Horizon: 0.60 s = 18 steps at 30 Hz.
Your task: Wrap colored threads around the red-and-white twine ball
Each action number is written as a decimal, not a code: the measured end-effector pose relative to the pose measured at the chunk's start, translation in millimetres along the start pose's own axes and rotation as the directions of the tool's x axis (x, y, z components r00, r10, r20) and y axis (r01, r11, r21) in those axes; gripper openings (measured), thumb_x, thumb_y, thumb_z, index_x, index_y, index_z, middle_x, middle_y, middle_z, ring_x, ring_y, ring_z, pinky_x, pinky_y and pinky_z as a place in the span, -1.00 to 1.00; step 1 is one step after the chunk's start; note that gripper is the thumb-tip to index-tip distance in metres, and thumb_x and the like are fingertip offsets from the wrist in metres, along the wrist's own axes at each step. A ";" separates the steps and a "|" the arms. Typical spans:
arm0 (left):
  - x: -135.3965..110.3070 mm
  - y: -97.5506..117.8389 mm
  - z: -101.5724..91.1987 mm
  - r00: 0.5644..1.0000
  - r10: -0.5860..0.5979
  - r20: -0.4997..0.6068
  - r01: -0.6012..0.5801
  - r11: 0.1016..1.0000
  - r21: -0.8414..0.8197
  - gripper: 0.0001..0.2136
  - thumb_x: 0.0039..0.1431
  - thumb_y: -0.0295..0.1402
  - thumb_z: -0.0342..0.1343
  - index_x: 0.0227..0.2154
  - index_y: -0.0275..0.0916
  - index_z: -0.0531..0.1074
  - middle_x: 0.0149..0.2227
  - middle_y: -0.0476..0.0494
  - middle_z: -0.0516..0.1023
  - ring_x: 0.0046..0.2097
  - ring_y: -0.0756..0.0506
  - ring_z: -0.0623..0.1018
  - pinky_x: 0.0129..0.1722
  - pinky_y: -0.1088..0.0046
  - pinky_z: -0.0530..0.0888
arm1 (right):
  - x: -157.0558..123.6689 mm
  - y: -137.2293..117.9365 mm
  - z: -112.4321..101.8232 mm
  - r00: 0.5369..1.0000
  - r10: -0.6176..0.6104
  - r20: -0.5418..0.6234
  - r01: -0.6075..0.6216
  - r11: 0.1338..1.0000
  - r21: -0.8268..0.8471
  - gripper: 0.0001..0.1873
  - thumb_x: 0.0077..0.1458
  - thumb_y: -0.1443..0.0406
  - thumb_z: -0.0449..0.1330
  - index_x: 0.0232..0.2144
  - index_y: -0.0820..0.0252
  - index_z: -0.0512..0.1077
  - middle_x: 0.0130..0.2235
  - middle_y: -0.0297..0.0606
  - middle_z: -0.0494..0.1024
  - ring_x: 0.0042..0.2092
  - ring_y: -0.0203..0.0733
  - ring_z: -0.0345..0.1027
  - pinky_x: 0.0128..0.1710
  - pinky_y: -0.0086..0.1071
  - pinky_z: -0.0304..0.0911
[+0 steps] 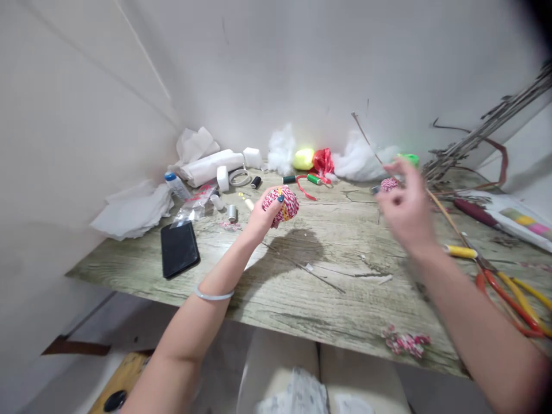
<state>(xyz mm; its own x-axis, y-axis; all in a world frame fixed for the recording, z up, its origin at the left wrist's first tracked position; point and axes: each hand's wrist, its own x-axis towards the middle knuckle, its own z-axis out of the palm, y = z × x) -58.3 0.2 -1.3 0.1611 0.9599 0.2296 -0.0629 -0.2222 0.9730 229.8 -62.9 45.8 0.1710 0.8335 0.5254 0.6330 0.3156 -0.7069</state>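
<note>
My left hand point(264, 217) is raised over the wooden table point(302, 287) with its fingers wrapped round a ball of red and white twine point(282, 204). Blurred by motion, my right hand point(405, 210) hangs above the table to the right, near a thin twig point(444, 215) that slants up to the back. A smaller red and white ball point(389, 184) lies just behind its fingers. Whether those fingers pinch anything I cannot make out.
A black phone point(179, 249) lies at the left. White paper and rolls point(207, 167), thread spools point(288, 179), stuffing point(281, 150) and a yellow ball point(304, 158) line the back wall. Pliers point(513, 293) lie at the right, dry branches point(487, 132) behind. Twine scraps point(405, 343) sit near the front edge.
</note>
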 end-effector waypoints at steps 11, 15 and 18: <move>-8.2 4.9 8.7 0.973 0.078 0.216 -0.095 0.993 0.071 -0.47 0.03 -0.04 0.25 0.02 -0.19 0.41 0.12 -0.25 0.42 -0.17 -0.07 0.54 -0.32 0.56 0.49 | -48.7 -25.5 96.6 0.655 0.174 0.735 -0.533 0.796 0.287 -0.44 0.02 0.32 0.23 0.10 0.11 0.28 -0.19 -0.23 0.62 -0.33 -0.26 0.44 -0.46 -0.46 0.22; 1.1 3.9 2.5 1.000 0.017 -0.025 -0.019 0.997 -0.074 -0.41 -0.02 0.04 0.26 0.03 -0.18 0.38 -0.21 -0.13 0.52 -0.50 0.07 0.40 -0.66 0.65 0.23 | -12.7 11.9 34.7 0.698 0.225 0.680 -0.352 0.934 0.053 -0.66 0.13 0.22 0.17 -0.05 0.15 0.50 -0.35 -0.28 0.61 -0.43 -0.34 0.35 -0.55 -0.50 0.02; 11.7 9.2 -6.1 0.962 0.002 -0.271 -0.069 0.969 -0.237 -0.47 -0.09 0.06 0.29 -0.17 -0.21 0.41 -0.35 -0.06 0.47 -0.50 0.07 0.39 -0.66 0.64 0.18 | 17.4 49.0 -23.2 0.760 0.277 0.588 -0.275 0.957 -0.096 -0.71 0.14 0.17 0.18 -0.14 0.16 0.55 -0.42 -0.31 0.57 -0.58 -0.41 0.10 -0.59 -0.46 -0.04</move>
<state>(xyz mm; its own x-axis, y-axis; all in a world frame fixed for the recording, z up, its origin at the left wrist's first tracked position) -63.0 10.4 10.2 -0.1125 0.9697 0.2167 -0.3051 -0.2412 0.9213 281.3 -43.4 31.4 -0.1385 0.9875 -0.0749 0.6310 0.0297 -0.7752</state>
